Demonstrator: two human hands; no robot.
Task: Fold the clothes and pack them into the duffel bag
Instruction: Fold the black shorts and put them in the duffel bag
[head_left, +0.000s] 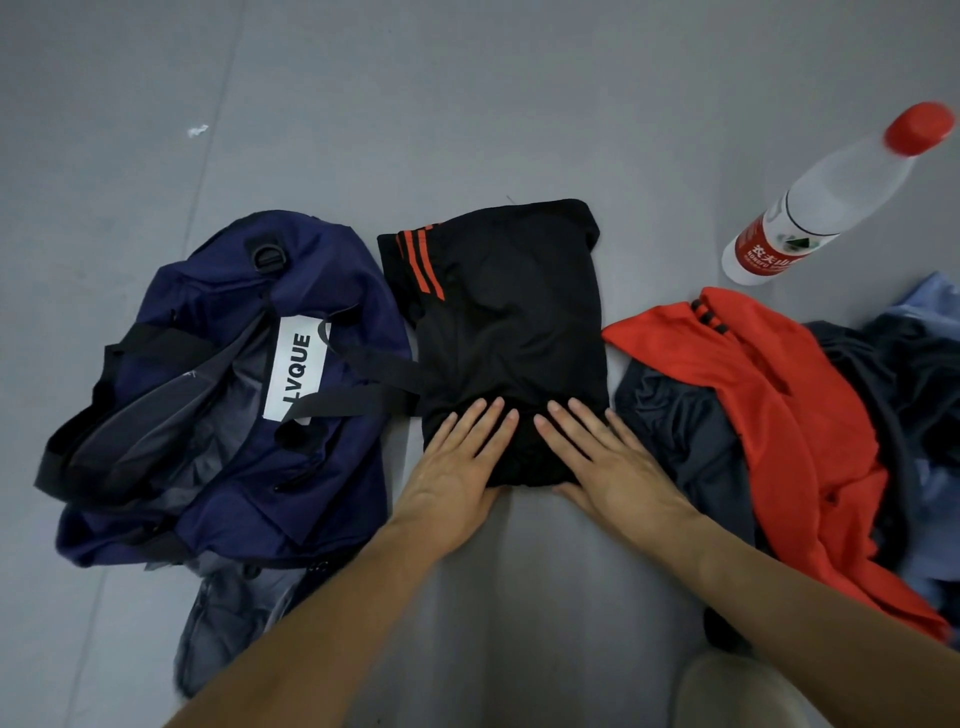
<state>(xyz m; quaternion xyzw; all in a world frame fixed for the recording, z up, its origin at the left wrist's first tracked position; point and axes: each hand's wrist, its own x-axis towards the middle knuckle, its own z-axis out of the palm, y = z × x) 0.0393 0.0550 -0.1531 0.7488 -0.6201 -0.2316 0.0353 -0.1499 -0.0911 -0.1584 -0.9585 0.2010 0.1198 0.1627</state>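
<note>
1. Black shorts (511, 317) with orange side stripes lie folded flat on the grey floor (467, 104), centre of view, between the duffel bag and the clothes pile.
2. Left hand (457, 467) lies flat, palm down, fingers spread, on the near end of the shorts; pressing, not gripping anything.
3. Right hand (608, 462) same pose: flat, fingers extended, on the near end of the shorts just beside the left hand. Fingertips of the two hands are close but apart.
4. Navy duffel bag (218, 384) sits left of the shorts, touching or nearly touching their left edge; top is unzipped and gaping, grey lining visible, white label reads "LVQUE", black straps draped across.
5. A grey garment (223, 618) pokes out from under the near side of the bag.
6. Unfolded clothes pile (810, 441) on the right: an orange-red shirt (779, 405) on top, dark grey and light blue pieces underneath.
7. Plastic water bottle (831, 197) with red cap and red label stands on the floor far right, beyond the pile.
8. Both forearms are bare.
</note>
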